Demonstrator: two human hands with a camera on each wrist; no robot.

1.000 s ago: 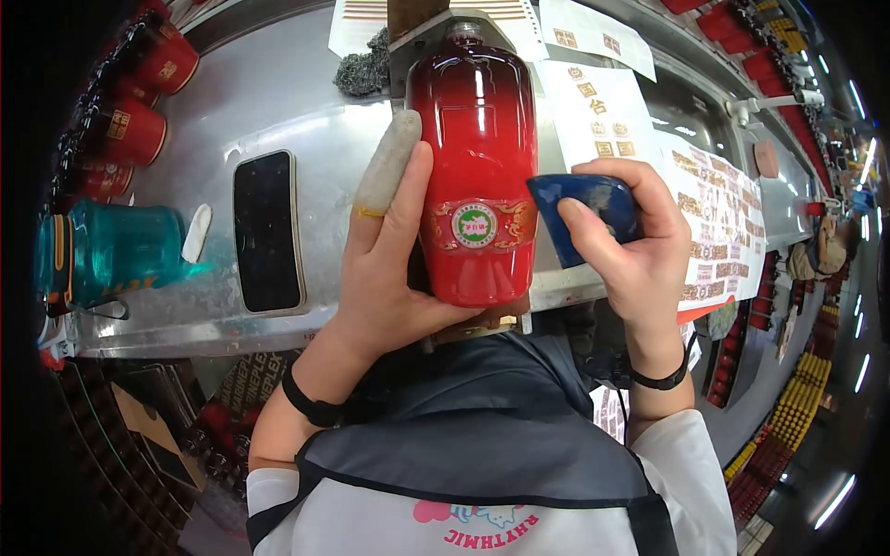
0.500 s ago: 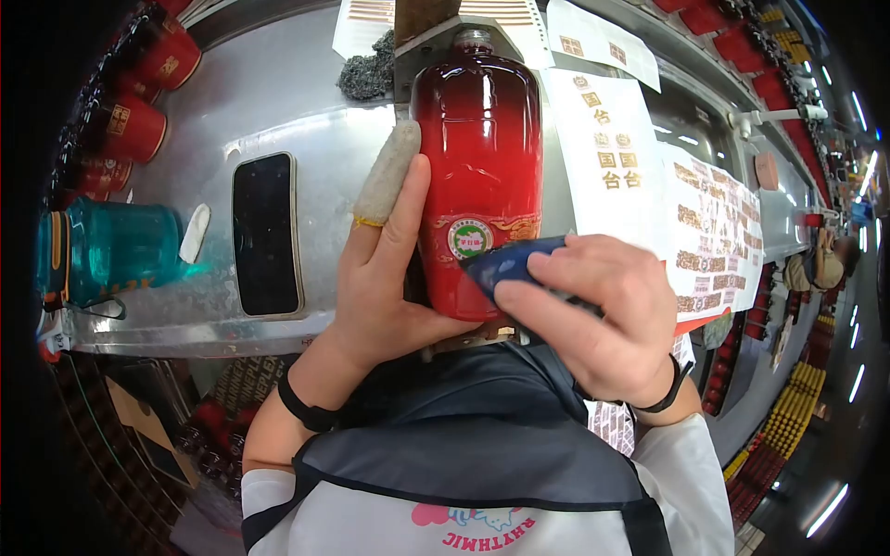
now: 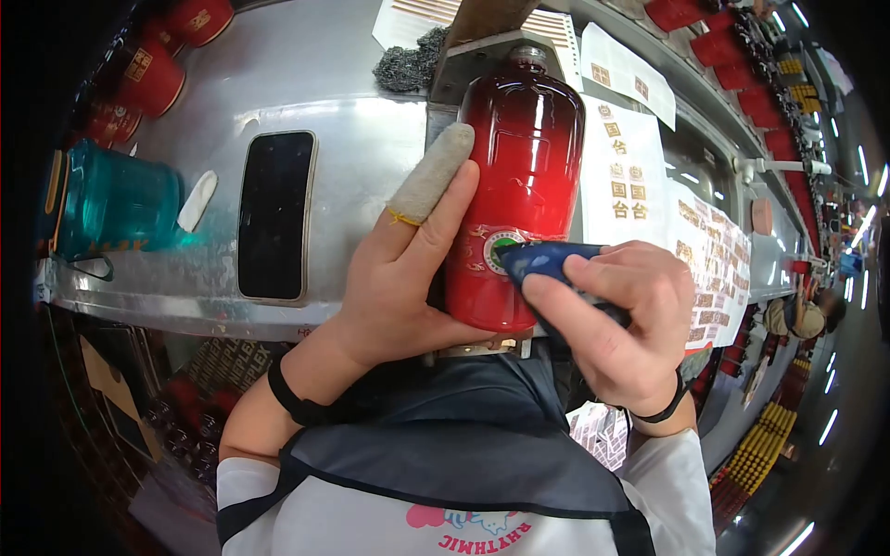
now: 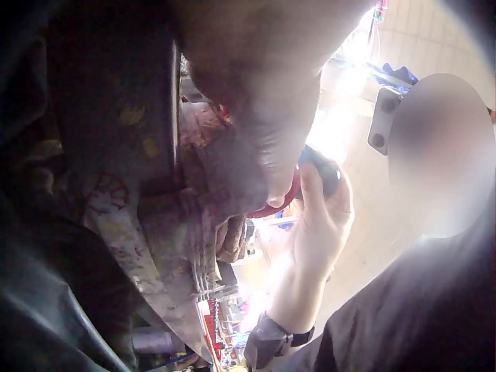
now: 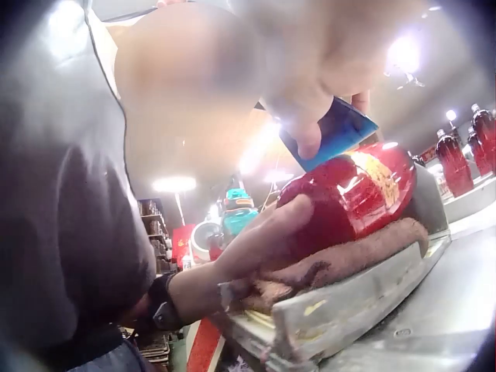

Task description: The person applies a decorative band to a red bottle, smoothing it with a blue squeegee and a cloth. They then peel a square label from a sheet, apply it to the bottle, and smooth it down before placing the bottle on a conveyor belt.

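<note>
A red glass bottle (image 3: 528,185), dark toward its neck, lies on its back with the neck pointing away from the person. My left hand (image 3: 394,273) holds it, fingers along the left side and thumb at the base. One finger wears a grey cloth cover (image 3: 431,176) tied with a yellow band. Between thumb and fingers, my right hand (image 3: 635,315) pinches a flat blue scraper (image 3: 547,259). The scraper's edge lies over the round green-and-white emblem (image 3: 496,250), hiding part of it. In the right wrist view, brown padding (image 5: 364,252) supports the bottle.
Left of the bottle are a black phone (image 3: 276,218), a white strip (image 3: 197,201) and a teal jug (image 3: 120,199). Dark steel wool (image 3: 408,63) sits behind. Decal sheets (image 3: 640,139) lie to the right. More red bottles (image 3: 144,74) stand at the far left.
From the bottle's right side, my right hand has brought the scraper down onto the label, then moved it toward the emblem. My left hand keeps its hold. The head view has shifted slightly.
</note>
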